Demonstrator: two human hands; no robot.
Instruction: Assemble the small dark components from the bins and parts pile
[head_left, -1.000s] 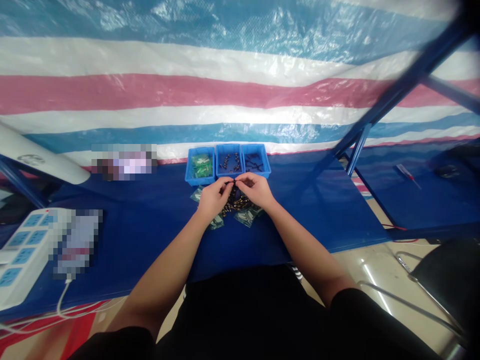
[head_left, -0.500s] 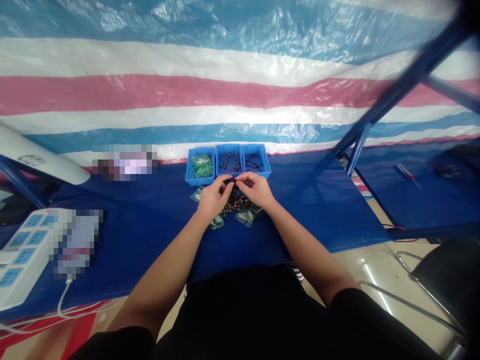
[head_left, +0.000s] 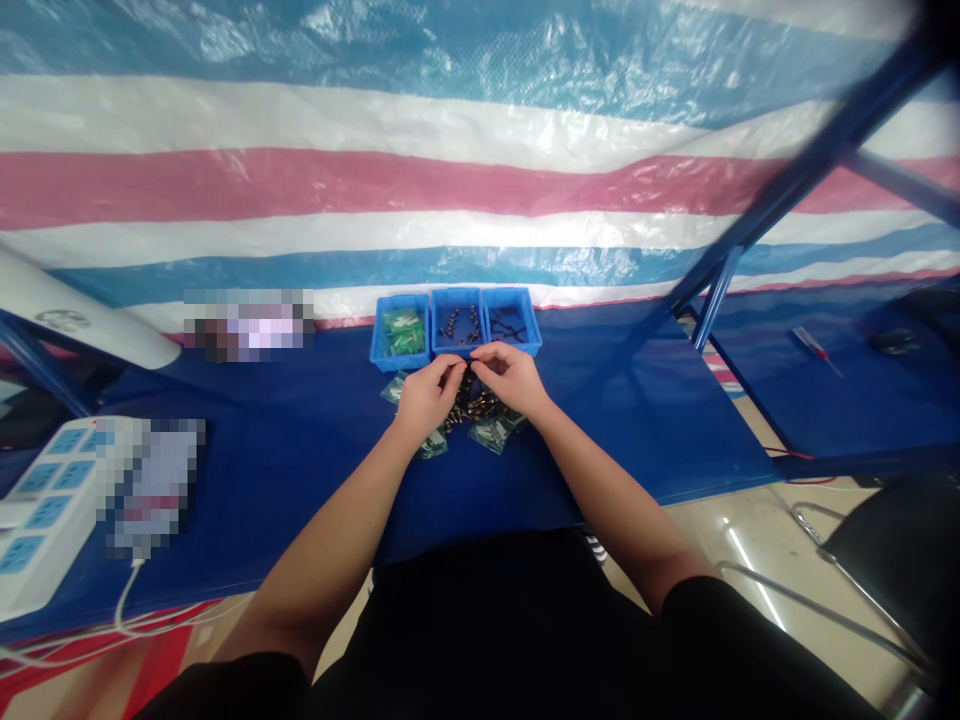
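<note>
Fingertips are meeting over a blue tabletop (head_left: pixel 637 400) as a worker's left hand (head_left: pixel 426 395) and right hand (head_left: pixel 514 378) are pinching a small dark piece (head_left: pixel 467 362) between them — thumbs and forefingers closing on it from nine and three o'clock. The two-sided grip is probably serving to steady something so slight, and the forearms are slanting in so that both hands are working close to the stock.

From the piece, three blue bins are lining the far side, apparently for keeping kinds apart within easy reach: the left bin (head_left: pixel 401 363), holding green packets (head_left: pixel 405 333), is sitting at ten o'clock; the middle bin (head_left: pixel 456 292), with small dark-and-brassy parts, at twelve; the right bin (head_left: pixel 535 332), with thin dark pieces, between one and two. A loose heap of brass-coloured fittings (head_left: pixel 484 405) is lying at six o'clock, presumably left near for quick picking, with clear packets (head_left: pixel 491 435) flanking it at five and seven.

The piece itself is looking dark and slender, showing as little more than a short strip; fingers are covering its ends, and its exact shape is escaping the lens.
</note>
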